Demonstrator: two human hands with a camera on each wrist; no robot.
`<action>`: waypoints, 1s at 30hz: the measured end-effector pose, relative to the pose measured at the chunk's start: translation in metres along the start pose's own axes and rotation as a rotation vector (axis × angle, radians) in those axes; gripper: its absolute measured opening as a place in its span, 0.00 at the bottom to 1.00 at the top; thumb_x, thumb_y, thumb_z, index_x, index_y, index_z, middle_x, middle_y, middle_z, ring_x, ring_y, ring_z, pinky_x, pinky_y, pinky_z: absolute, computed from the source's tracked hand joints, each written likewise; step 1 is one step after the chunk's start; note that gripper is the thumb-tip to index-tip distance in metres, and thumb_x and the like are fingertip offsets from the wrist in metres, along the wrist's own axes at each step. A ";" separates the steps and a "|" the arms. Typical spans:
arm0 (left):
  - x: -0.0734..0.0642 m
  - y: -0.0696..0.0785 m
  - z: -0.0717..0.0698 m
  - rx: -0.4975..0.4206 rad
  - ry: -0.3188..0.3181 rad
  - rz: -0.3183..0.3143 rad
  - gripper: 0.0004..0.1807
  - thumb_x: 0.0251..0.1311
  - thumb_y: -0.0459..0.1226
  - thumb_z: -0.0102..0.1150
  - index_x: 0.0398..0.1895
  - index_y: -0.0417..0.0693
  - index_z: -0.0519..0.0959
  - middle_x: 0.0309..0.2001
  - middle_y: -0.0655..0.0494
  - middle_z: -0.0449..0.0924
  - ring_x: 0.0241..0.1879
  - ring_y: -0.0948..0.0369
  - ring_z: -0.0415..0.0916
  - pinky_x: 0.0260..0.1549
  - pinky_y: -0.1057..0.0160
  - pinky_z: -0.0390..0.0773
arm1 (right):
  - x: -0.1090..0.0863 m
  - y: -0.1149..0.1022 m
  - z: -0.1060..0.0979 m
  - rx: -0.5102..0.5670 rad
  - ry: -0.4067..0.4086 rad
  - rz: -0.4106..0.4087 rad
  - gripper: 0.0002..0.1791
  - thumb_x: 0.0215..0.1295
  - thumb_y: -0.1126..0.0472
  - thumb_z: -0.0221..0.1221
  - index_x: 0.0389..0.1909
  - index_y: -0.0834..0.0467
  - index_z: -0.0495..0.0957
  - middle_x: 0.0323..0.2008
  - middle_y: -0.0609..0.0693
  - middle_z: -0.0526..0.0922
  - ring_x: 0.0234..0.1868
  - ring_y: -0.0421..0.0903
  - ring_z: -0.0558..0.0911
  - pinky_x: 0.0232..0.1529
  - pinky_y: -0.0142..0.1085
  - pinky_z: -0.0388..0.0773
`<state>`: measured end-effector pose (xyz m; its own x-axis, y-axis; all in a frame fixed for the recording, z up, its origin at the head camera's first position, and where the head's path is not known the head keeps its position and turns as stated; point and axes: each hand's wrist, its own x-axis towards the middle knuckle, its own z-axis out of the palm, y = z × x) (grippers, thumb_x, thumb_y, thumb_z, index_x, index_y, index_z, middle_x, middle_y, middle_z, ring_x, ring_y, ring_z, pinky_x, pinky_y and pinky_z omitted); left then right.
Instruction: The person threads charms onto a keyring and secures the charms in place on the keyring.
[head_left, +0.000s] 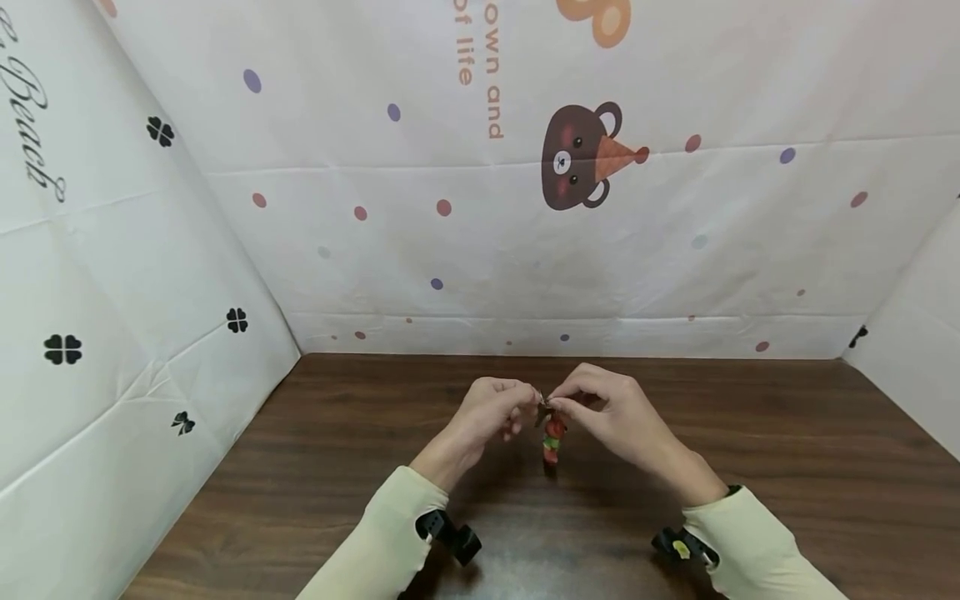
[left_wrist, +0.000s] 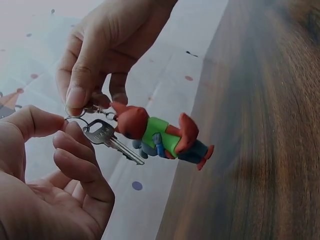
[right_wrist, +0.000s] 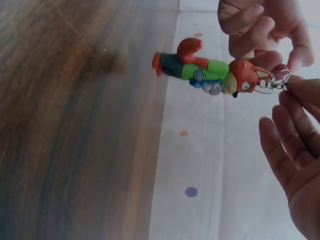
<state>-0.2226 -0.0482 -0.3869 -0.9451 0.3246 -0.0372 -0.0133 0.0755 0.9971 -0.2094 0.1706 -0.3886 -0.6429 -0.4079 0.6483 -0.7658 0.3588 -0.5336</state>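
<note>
A fox figurine keychain [left_wrist: 162,130], with orange head and tail, green top and blue trousers, hangs above the table between both hands. My left hand [head_left: 486,417] pinches the metal key ring [left_wrist: 76,121] between thumb and forefinger. A silver key [left_wrist: 112,140] is threaded on that ring and dangles beside the figurine. My right hand [head_left: 618,417] pinches the ring's other side, near the short chain [right_wrist: 274,84] that joins it to the fox's head. In the right wrist view the fox's face and a small grey-blue figure on its front show. Fingertips partly cover the ring.
Below the hands lies a dark brown wooden table [head_left: 337,467]. A white printed cloth [head_left: 480,250] stands behind it, with more white cloth [head_left: 97,275] along the left side. Black wrist cameras [head_left: 450,536] are strapped at the sleeve cuffs.
</note>
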 end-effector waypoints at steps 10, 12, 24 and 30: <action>0.000 0.003 0.000 -0.049 0.014 -0.036 0.10 0.64 0.38 0.61 0.30 0.44 0.86 0.26 0.57 0.81 0.20 0.64 0.69 0.21 0.67 0.68 | 0.002 -0.001 0.000 -0.001 0.031 -0.009 0.10 0.67 0.71 0.71 0.39 0.52 0.90 0.37 0.39 0.86 0.33 0.40 0.85 0.33 0.29 0.83; 0.000 0.004 -0.001 -0.055 0.019 -0.043 0.10 0.65 0.39 0.61 0.30 0.44 0.86 0.26 0.57 0.81 0.20 0.64 0.69 0.21 0.67 0.68 | 0.001 -0.002 0.000 0.002 0.027 -0.008 0.10 0.67 0.71 0.70 0.39 0.52 0.89 0.36 0.39 0.86 0.33 0.41 0.85 0.33 0.29 0.82; -0.001 0.006 -0.001 -0.043 -0.017 -0.028 0.10 0.66 0.39 0.61 0.29 0.44 0.85 0.27 0.55 0.81 0.20 0.63 0.68 0.22 0.66 0.68 | 0.002 -0.003 0.002 -0.004 0.063 -0.045 0.11 0.67 0.72 0.71 0.38 0.51 0.89 0.35 0.40 0.86 0.32 0.38 0.85 0.30 0.32 0.84; -0.001 0.006 -0.001 -0.029 -0.026 -0.036 0.10 0.66 0.39 0.61 0.29 0.44 0.86 0.28 0.54 0.81 0.20 0.63 0.69 0.21 0.67 0.68 | 0.001 -0.002 0.003 0.001 0.080 -0.051 0.12 0.65 0.73 0.71 0.37 0.50 0.89 0.34 0.40 0.86 0.32 0.38 0.85 0.31 0.31 0.84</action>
<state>-0.2217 -0.0490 -0.3804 -0.9352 0.3461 -0.0746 -0.0571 0.0604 0.9965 -0.2086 0.1668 -0.3880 -0.6000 -0.3573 0.7158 -0.7974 0.3389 -0.4993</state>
